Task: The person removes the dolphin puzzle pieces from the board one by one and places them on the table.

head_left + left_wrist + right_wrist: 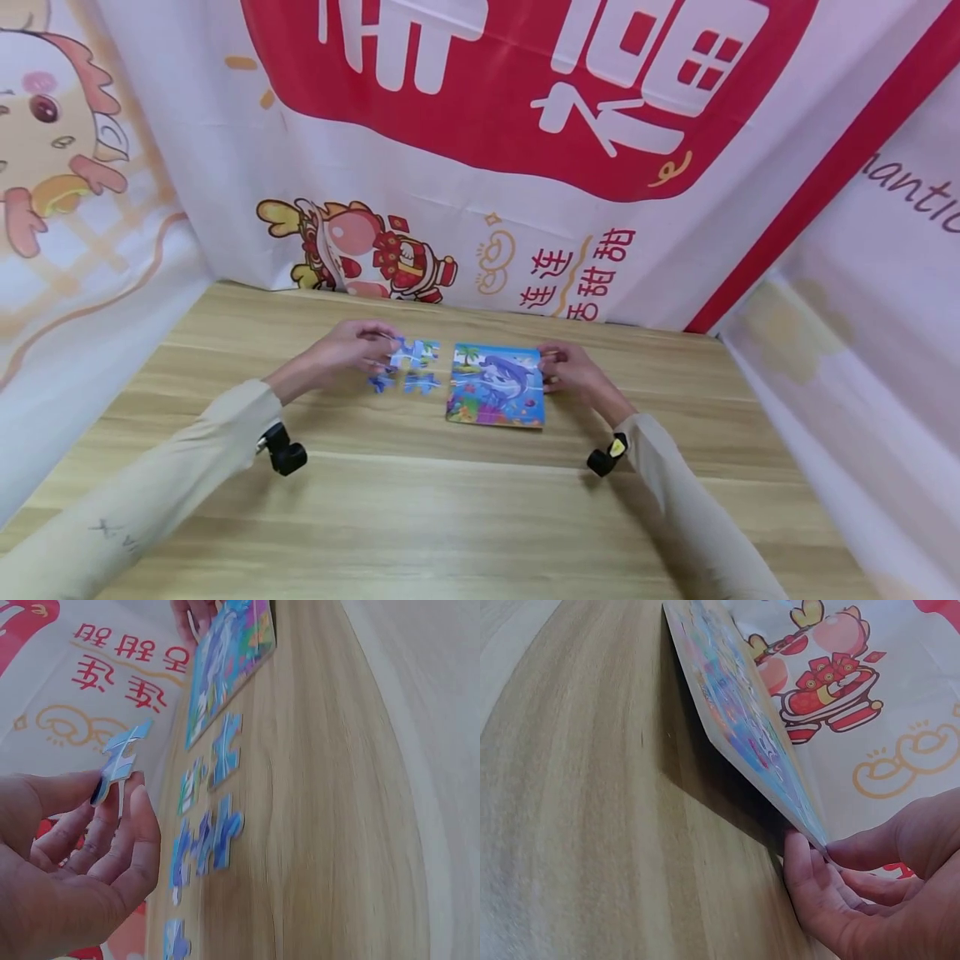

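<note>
My left hand (358, 345) pinches a blue jigsaw piece (118, 759) between thumb and fingers, held up off the table in the left wrist view. Below and beside it lie several loose jigsaw pieces (422, 382), blue with bits of green, some of them close together. To their right is a flat dolphin puzzle board (497, 385) with a palm tree and bright sea colours. My right hand (572, 367) grips the board's right edge, thumb above and fingers beneath. In the right wrist view, that edge (810, 827) is tilted up from the wood, with shadow under it.
A pale wood-grain table (450, 517) carries everything. Behind it hangs a white cloth (435, 192) printed with red shapes and cartoon figures, close beyond the pieces. More printed cloth (870, 367) encloses the right and left sides. Small black cameras (287, 454) sit on both wrists.
</note>
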### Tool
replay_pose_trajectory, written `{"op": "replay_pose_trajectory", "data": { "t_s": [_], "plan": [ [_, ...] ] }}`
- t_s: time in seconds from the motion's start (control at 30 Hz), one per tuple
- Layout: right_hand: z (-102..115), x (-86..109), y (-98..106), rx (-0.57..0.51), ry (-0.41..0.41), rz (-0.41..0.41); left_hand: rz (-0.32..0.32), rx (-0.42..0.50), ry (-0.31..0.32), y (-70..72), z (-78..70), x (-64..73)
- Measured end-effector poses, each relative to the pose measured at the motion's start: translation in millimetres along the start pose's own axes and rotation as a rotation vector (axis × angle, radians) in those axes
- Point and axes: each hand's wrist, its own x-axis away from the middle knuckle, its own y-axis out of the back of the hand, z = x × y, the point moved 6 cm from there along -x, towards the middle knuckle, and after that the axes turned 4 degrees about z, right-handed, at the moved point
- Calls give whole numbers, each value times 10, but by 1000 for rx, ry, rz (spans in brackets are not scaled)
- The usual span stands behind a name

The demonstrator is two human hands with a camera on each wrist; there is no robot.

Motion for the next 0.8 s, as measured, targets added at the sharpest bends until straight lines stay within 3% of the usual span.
{"op": "replay_pose_trajectory", "data": {
  "t_s": [0.2, 0.4, 0.57, 0.8],
  "plan": [
    [-5, 11, 55, -2, -22, -8, -77, -43, -3, 228, 92, 132],
    [18, 11, 70, 0, -39, -4, -105, -49, 6, 440, 367, 291],
    [-13, -3, 57, 1, -45, 2, -112, -48, 48, 518, 535, 373],
    [-23, -16, 65, 13, -35, 9, -121, -66, 50, 565, 594, 365]
  ]
}}
